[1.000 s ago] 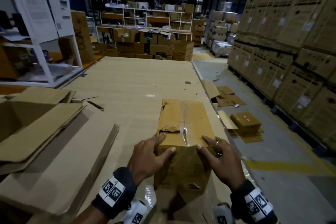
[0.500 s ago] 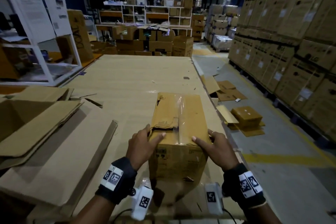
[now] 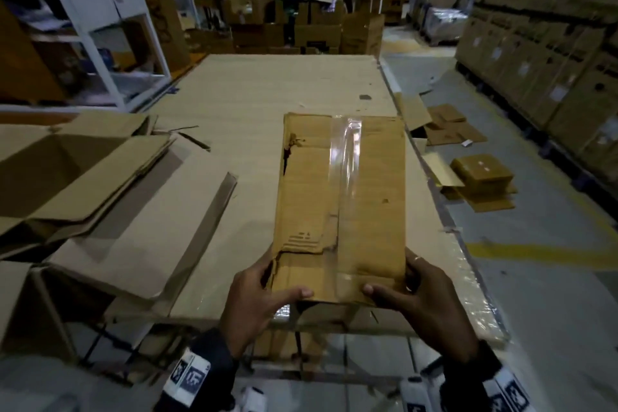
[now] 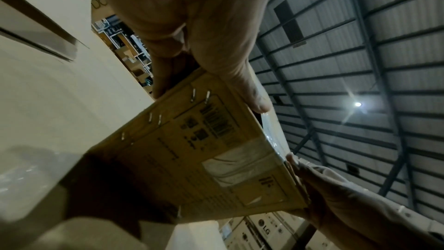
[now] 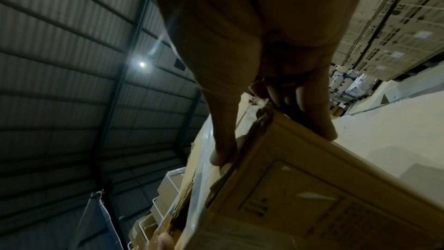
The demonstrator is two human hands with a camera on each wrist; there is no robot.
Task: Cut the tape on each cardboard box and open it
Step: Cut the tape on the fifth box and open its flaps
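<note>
I have the taped cardboard box (image 3: 341, 197) at the near edge of the table (image 3: 254, 87), toward its right side, its near end lifted off the surface and overhanging the edge. My left hand (image 3: 257, 298) grips the near left corner, thumb across the top; my right hand (image 3: 424, 301) grips the near right corner the same way, fingers curled under. The clear tape (image 3: 347, 177) runs unbroken down the middle seam, so I judge the cut not yet begun — and I see no blade in either hand. To do it well I'd set the box flat, steady it with one hand and slit shallow along the seam. The torn left flap could snag. Opened cardboard boxes (image 3: 77, 174) crowd the table's left side — room enough, though the overhang risks a drop.
</note>
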